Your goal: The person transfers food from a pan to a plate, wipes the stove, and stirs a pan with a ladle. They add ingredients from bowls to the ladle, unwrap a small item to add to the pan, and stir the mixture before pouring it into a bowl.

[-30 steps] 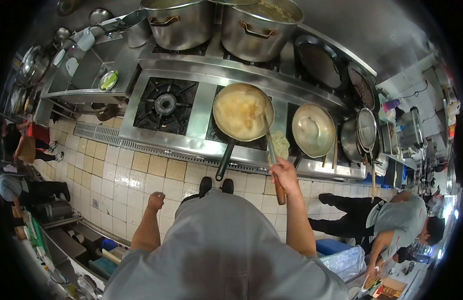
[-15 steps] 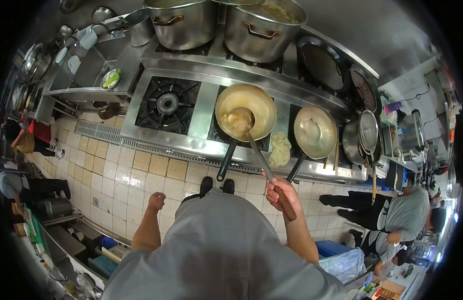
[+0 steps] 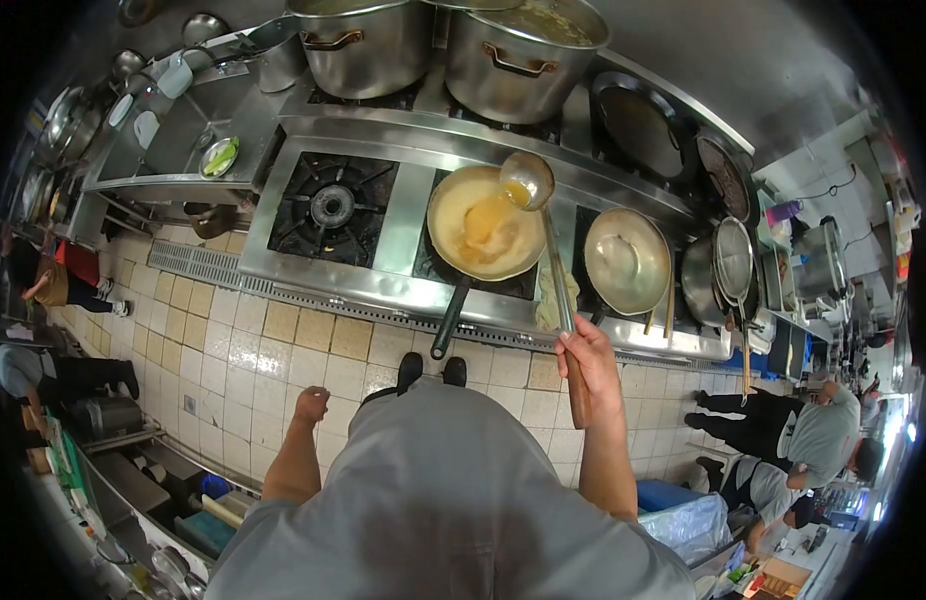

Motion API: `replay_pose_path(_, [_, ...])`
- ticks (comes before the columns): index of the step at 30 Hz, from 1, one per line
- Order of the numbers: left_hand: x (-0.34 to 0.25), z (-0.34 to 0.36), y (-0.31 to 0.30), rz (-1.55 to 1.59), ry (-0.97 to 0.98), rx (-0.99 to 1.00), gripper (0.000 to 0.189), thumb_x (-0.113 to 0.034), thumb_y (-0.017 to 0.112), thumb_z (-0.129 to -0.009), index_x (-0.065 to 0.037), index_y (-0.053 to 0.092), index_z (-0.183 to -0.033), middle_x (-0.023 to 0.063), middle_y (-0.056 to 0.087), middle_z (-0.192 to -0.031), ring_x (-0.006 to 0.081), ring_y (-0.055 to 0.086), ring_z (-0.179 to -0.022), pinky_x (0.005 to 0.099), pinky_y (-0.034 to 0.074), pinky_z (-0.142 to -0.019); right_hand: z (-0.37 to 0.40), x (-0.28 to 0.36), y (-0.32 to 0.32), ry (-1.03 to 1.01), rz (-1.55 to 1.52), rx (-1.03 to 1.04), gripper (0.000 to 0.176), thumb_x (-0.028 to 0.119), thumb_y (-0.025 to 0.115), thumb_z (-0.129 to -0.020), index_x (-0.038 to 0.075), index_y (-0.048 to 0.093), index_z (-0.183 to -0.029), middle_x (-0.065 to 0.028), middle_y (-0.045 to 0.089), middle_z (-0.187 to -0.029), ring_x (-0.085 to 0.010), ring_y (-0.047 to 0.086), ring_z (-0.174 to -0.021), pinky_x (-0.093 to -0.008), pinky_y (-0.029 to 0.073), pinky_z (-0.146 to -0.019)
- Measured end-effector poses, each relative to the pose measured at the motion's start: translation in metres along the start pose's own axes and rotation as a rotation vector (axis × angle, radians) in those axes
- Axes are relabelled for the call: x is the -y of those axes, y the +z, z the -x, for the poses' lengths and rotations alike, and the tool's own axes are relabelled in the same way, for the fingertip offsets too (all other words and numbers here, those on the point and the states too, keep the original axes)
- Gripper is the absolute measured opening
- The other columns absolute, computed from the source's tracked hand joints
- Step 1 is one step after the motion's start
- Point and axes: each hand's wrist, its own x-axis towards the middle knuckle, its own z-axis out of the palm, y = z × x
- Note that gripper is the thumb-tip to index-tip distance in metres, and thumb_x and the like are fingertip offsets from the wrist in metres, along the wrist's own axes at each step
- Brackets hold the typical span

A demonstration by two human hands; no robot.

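My right hand (image 3: 591, 362) is closed around the wooden handle of a long ladle (image 3: 555, 255). The ladle's bowl is tilted over the far right rim of a wok (image 3: 448, 205), and yellowish-brown liquid lies in both bowl and wok. That wok rests on a burner, its black handle pointing toward me. Beside it, partly behind the ladle's shaft, is a pale crumpled cloth (image 3: 551, 300). My left hand (image 3: 312, 403) hangs low over the tiled floor, fingers curled in with nothing visible in them. A second wok (image 3: 623, 262) sits on the burner to the right.
Two large stockpots (image 3: 368, 55) stand at the back of the stove. At left are a bare burner (image 3: 331, 205) and a sink (image 3: 168, 140) holding a small bowl of greens (image 3: 221, 156). A strainer (image 3: 733, 258) lies at right. Other people (image 3: 818, 430) stand on both sides.
The ladle's bowl has risen from inside the wok to its far right rim and tipped. My right hand has moved slightly right and up. The left hand is nearly still.
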Motion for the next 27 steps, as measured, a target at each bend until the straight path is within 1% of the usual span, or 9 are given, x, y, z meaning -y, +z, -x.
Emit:
replay_pose_path(2, [0.0,0.001,0.0,0.001,0.006,-0.002,0.035,-0.026,0.067,-0.09,-0.002,0.065,-0.115,0.0126,0.067,-0.075,0.0192,0.063,-0.06,0.033,0.047,-0.044,-0.004,0.001,-0.001,-0.062,0.146,-0.084,0.033,0.01,0.059,-0.094,0.0,0.059,-0.125,-0.0021,0.059,-0.074,-0.0083,0.053,-0.054,-0.0228,0.045,-0.048])
replay_pose_path(6, [0.006,-0.004,-0.002,0.025,0.022,-0.01,0.036,-0.026,0.067,-0.09,-0.002,0.065,-0.116,0.0129,0.067,-0.074,0.0195,0.063,-0.059,0.0327,0.047,-0.043,-0.01,0.008,-0.002,-0.069,0.263,-0.097,0.034,0.008,0.06,-0.093,0.001,0.06,-0.126,-0.0021,0.059,-0.074,-0.0082,0.054,-0.055,-0.0235,0.047,-0.048])
replay_pose_path(12, [-0.001,0.002,-0.002,0.031,0.006,0.001,0.035,-0.025,0.066,-0.09,-0.001,0.064,-0.117,0.0134,0.067,-0.076,0.0192,0.062,-0.059,0.0324,0.047,-0.044,-0.035,-0.016,-0.005,-0.035,0.434,-0.143,0.034,0.009,0.061,-0.092,0.0,0.061,-0.124,-0.003,0.06,-0.073,-0.009,0.055,-0.055,-0.0244,0.047,-0.047])
replay_pose_path(15, [-0.004,0.007,-0.002,0.02,0.002,-0.004,0.035,-0.024,0.065,-0.091,-0.001,0.063,-0.118,0.0137,0.067,-0.079,0.0193,0.062,-0.06,0.0323,0.047,-0.044,-0.045,-0.038,-0.008,0.018,0.328,-0.139,0.032,0.01,0.063,-0.091,-0.002,0.061,-0.12,-0.0035,0.06,-0.074,-0.0095,0.055,-0.054,-0.0245,0.046,-0.046])
replay_pose_path(18, [-0.006,0.009,-0.003,0.027,0.0,-0.005,0.035,-0.023,0.066,-0.091,-0.001,0.063,-0.118,0.0136,0.067,-0.08,0.0197,0.062,-0.061,0.0322,0.047,-0.045,-0.039,-0.053,-0.003,0.096,0.102,-0.087,0.029,0.015,0.064,-0.092,-0.002,0.062,-0.116,-0.0037,0.06,-0.074,-0.0099,0.054,-0.053,-0.0257,0.044,-0.047])
replay_pose_path(20, [-0.005,0.007,-0.002,0.032,-0.002,-0.004,0.035,-0.024,0.066,-0.091,-0.001,0.064,-0.118,0.0133,0.067,-0.081,0.0199,0.062,-0.061,0.0322,0.047,-0.045,-0.029,-0.053,0.005,0.204,-0.156,-0.003,0.033,0.02,0.062,-0.095,-0.002,0.059,-0.119,-0.0029,0.059,-0.075,-0.0096,0.051,-0.054,-0.0263,0.041,-0.05])
replay_pose_path(21, [-0.004,0.006,-0.002,0.03,0.002,-0.009,0.035,-0.024,0.066,-0.09,-0.001,0.064,-0.118,0.0133,0.067,-0.081,0.0201,0.063,-0.061,0.0322,0.047,-0.045,-0.026,-0.056,0.006,0.204,-0.157,-0.004,0.033,0.02,0.062,-0.095,-0.002,0.059,-0.119,-0.0029,0.059,-0.075,-0.0096,0.051,-0.054,-0.0263,0.041,-0.05])
replay_pose_path(23, [-0.004,0.005,-0.002,0.026,0.005,-0.014,0.035,-0.024,0.066,-0.09,-0.001,0.064,-0.118,0.0132,0.067,-0.081,0.0202,0.063,-0.062,0.0323,0.048,-0.045,-0.021,-0.06,0.007,0.332,-0.573,0.125,0.036,0.022,0.057,-0.099,0.001,0.054,-0.129,-0.0006,0.055,-0.079,-0.0076,0.047,-0.054,-0.0232,0.038,-0.05])
replay_pose_path(27, [-0.003,0.002,-0.002,0.012,-0.001,-0.001,0.036,-0.024,0.066,-0.09,-0.001,0.064,-0.117,0.0131,0.067,-0.081,0.0207,0.064,-0.062,0.0327,0.048,-0.045,-0.01,-0.058,0.003,0.395,-0.809,0.225,0.039,0.021,0.055,-0.1,0.001,0.051,-0.133,0.0002,0.054,-0.08,-0.0071,0.045,-0.055,-0.0234,0.037,-0.051])
